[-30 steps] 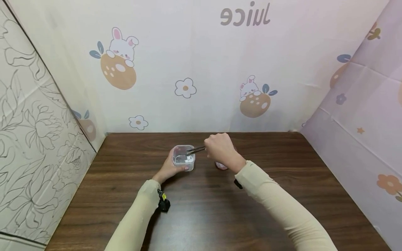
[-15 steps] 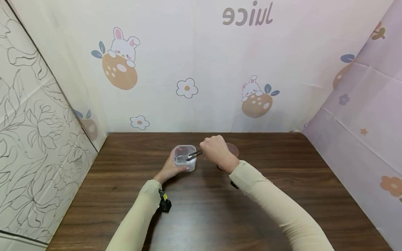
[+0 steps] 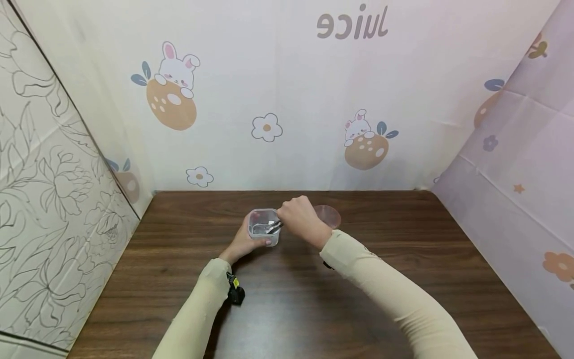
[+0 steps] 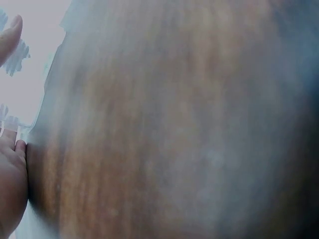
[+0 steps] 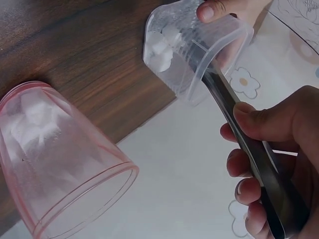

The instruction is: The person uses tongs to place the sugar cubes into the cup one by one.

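Observation:
My left hand grips a clear square plastic container from its left side, thumb along the front wall. Black tongs are held in my right hand, thumb on one arm and fingers curled round the other. The tongs' tips reach down inside the container, close to a few white lumps on its bottom. To the right of the container stands a see-through pink cup, mouth up, with white lumps in its base. In the head view my right hand partly covers that cup.
Everything stands on a dark wood-grain table. A printed cloth wall rises right behind its far edge, with more printed cloth at both sides. A black camera is strapped to my left wrist.
My right hand has moved left with the tongs, and their tips have gone lower into the container. More of the pink cup shows now. The left hand keeps its place on the container.

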Demonstrator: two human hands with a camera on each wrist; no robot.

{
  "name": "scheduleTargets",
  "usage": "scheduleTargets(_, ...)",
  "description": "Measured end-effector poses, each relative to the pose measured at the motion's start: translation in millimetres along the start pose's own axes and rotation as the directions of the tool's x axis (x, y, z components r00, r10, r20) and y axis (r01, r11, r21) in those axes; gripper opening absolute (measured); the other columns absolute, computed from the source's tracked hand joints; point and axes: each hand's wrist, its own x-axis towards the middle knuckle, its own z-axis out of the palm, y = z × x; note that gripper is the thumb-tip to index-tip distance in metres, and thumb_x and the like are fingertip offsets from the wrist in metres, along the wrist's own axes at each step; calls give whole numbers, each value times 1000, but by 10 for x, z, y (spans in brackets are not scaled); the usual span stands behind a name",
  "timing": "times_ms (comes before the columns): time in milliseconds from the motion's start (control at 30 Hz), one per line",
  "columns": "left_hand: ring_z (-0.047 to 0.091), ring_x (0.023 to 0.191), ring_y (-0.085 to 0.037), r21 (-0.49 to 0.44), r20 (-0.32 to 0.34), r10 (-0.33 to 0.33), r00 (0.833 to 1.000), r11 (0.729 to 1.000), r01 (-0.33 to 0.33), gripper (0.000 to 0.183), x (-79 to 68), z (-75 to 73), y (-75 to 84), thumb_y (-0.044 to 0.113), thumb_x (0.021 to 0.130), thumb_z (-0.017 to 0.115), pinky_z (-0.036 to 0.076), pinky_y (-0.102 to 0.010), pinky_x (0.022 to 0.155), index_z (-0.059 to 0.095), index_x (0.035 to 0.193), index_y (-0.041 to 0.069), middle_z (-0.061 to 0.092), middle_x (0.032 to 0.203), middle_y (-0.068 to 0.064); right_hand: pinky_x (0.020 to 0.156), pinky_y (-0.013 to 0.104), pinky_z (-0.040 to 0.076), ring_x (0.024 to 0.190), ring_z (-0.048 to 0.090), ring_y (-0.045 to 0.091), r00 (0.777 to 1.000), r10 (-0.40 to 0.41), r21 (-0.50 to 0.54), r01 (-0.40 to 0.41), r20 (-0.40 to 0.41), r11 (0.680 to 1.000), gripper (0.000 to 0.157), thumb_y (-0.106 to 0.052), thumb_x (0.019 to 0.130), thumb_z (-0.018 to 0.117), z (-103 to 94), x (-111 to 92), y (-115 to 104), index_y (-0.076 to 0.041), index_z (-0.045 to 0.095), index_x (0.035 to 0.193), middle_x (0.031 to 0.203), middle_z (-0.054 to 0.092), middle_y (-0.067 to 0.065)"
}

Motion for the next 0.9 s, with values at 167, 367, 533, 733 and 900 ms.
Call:
scheduleTargets(167,42,123,-36,-4,0,3,1000,1000,-3,101,4,0,3,0,65,84,30,-48,105,25,146,4,39,140,-22,42,32,42,45,48,12,1000,-16,-46,16,11,999,20,-8,72,71,15,27,-52,-19,62,58,57,59,-4)
scheduleTargets(367,38,123,-47,-34,33,29,999,999,-28,98,-60,-28,199,-4,67,81,27,-56,105,21,144,-6,35,139,-33,42,30,41,46,41,9,999,-28,-87,31,44,996,20,-9,76,70,18,53,-95,-18,62,60,57,58,-4)
scheduleTargets(533,37,124,-49,-22,62,15,998,1000,-14,97,-117,-55,363,-4,69,80,27,-56,105,19,144,-10,33,139,-35,42,29,41,46,39,9,998,-37,-91,41,46,995,20,-8,77,69,21,55,-111,-18,64,61,58,58,-4)
scheduleTargets(733,37,124,-48,-10,62,8,998,1000,-7,96,-121,-51,382,-4,70,79,27,-55,105,19,144,-9,34,139,-35,42,29,41,46,37,8,999,-33,-79,36,37,996,21,-8,78,69,10,42,-98,-17,64,60,56,57,-4)
scheduleTargets(900,37,125,-48,-23,58,20,998,1000,-18,97,-113,-49,375,-5,68,80,26,-55,106,19,144,-10,34,139,-35,42,31,43,45,43,10,1000,-15,-53,17,26,998,23,-6,77,69,-11,31,-60,-18,63,59,56,58,-4)
